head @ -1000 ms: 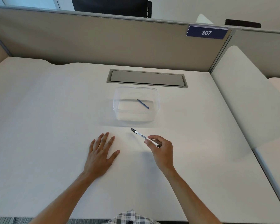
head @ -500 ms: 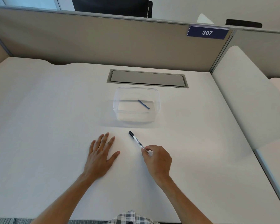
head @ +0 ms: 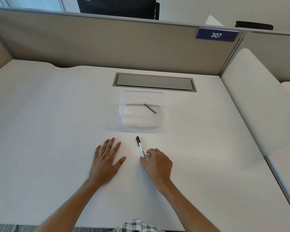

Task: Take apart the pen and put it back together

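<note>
White-barrelled with a black cap, the pen (head: 141,149) lies on the desk (head: 49,123) in the head view, cap pointing far toward the clear plastic tub (head: 124,104), which holds a thin blue rod (head: 150,108); our right hand (head: 156,162) pinches the pen's near end between thumb and curled fingers, while our left hand (head: 105,162) rests flat and open to the left, gripping nothing. We judge the pen whole. To do the step well, we advise bringing the left hand to the cap and pulling straight along the barrel, low over the desk.
</note>
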Tool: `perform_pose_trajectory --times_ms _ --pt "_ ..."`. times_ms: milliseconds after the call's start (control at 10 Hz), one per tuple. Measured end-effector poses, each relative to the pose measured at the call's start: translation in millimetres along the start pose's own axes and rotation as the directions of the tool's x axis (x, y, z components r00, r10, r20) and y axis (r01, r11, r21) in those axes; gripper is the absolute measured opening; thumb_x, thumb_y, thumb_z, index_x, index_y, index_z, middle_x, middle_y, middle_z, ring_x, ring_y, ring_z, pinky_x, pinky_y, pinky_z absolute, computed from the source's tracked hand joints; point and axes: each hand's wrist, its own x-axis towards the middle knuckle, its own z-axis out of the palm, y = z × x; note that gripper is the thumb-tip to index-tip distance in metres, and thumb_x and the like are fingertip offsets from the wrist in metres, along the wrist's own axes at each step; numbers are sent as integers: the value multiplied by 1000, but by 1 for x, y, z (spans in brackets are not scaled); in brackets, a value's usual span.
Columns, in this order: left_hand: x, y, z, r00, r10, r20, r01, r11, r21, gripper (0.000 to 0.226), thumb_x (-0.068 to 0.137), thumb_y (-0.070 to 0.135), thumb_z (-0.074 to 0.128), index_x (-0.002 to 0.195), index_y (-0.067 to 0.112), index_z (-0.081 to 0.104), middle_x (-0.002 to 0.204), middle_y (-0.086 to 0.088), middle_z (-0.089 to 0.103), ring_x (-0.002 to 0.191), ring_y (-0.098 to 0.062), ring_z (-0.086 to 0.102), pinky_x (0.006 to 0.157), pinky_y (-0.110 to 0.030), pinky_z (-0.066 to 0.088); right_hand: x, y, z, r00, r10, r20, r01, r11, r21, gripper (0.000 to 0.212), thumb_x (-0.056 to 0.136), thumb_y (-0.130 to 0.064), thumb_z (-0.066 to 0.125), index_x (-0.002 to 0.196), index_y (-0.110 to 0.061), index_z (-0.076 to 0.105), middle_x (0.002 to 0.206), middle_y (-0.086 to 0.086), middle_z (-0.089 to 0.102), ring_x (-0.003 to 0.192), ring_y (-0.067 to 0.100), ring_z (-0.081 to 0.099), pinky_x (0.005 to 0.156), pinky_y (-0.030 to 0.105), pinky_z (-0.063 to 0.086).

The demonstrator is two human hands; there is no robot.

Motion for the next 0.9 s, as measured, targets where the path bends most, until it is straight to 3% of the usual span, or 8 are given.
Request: perform_pose_trajectory --times_ms 600,900 --pt "0 -1 1 1000 -5 15 5 1000 25 70 90 67 20 151 31 23 162 2 15 149 -17 9 120 -43 8 10 -10 10 993 94 68 -91 994 -56 29 87 -43 56 81 -20 71 72 -2 72 71 21 64 65 31 47" --pt "-1 0 1 999 -6 36 6 1000 -1 75 88 71 13 151 30 22 162 2 14 149 -17 6 120 -42 6 5 -13 8 991 132 28 -133 989 61 38 83 -52 59 71 -17 64 64 -4 67 63 20 61 59 29 43"
